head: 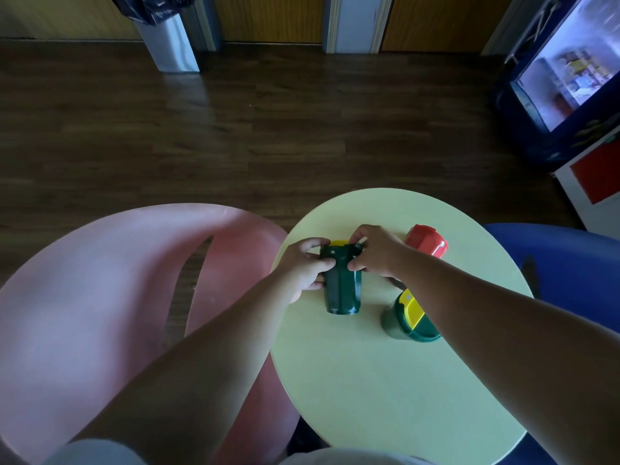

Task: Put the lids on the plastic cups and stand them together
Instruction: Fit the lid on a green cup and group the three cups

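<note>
This looks like a break room or small canteen. A lit glass-fronted drinks fridge stands at far right, and a metal bin with a black liner by the far wall. Dark wood-look flooring surrounds a small round pale-green worktop flanked by a moulded pink chair and a blue chair.

No legible text anywhere.

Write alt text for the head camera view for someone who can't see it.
Both bare hands, left hand and right hand, grip a dark green plastic cup over a round pale yellow-green table, pressing at its yellow-lidded far end. A red cup and a green cup with yellow lid stand to the right.
</note>
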